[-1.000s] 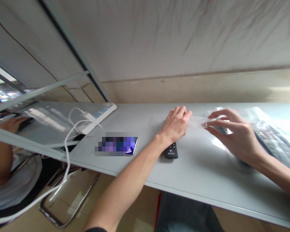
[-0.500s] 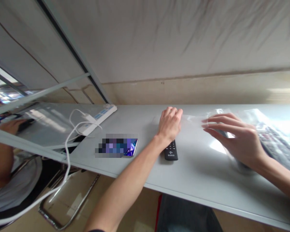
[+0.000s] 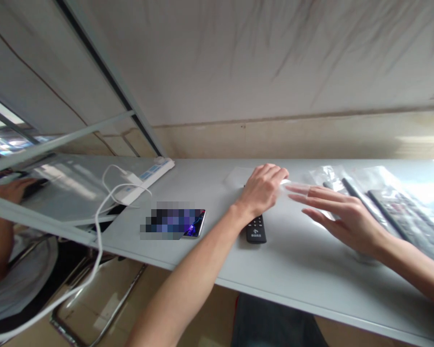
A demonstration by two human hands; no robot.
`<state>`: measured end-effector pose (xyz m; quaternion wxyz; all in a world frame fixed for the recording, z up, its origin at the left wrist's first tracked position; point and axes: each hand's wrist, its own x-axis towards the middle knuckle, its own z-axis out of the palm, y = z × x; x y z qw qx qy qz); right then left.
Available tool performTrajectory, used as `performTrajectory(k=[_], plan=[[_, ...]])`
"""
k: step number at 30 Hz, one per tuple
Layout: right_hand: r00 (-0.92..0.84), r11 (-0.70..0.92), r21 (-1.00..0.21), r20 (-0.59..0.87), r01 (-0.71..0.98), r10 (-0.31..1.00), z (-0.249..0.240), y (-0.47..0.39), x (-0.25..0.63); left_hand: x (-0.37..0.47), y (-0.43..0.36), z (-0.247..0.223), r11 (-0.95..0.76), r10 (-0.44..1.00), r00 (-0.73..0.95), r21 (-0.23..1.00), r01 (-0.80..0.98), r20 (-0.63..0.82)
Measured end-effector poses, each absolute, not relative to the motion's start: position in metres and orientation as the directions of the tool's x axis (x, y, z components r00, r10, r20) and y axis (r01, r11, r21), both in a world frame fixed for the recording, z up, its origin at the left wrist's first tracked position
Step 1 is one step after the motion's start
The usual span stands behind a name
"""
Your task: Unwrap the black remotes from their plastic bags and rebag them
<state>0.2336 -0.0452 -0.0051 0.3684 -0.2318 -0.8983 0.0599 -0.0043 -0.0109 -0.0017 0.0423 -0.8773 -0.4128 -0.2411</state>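
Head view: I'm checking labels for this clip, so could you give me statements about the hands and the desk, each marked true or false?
1. The left hand is over the black remote, whose near end shows. True.
2. The phone lies to the right of the black remote. False: it lies to the left of it.
3. Clear plastic shows between the left hand and the fingers of the right hand. True.
4. The power strip is black. False: it is white, with blue areas.
5. Remotes in clear bags lie on the right side of the desk. True.
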Motion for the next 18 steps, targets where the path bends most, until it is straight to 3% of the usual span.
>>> performTrajectory(k=[4,10,18], plan=[[-0.668,0.877,-0.265,0.57,0.401,0.478,-0.0081,-0.0442,0.2361,-0.0033,-0.0143,0.0001,-0.702,0.681,0.623,0.102,0.705,0.384],[-0.681,0.857,-0.282,0.522,0.431,0.514,-0.0095,-0.0453,0.241,-0.006,-0.0119,-0.0021,-0.646,0.726,0.585,0.064,0.761,0.361],[-0.624,0.886,-0.319,0.63,0.336,0.463,-0.0055,-0.0461,0.2382,-0.0078,-0.011,-0.0006,-0.631,0.723,0.573,0.031,0.775,0.385]])
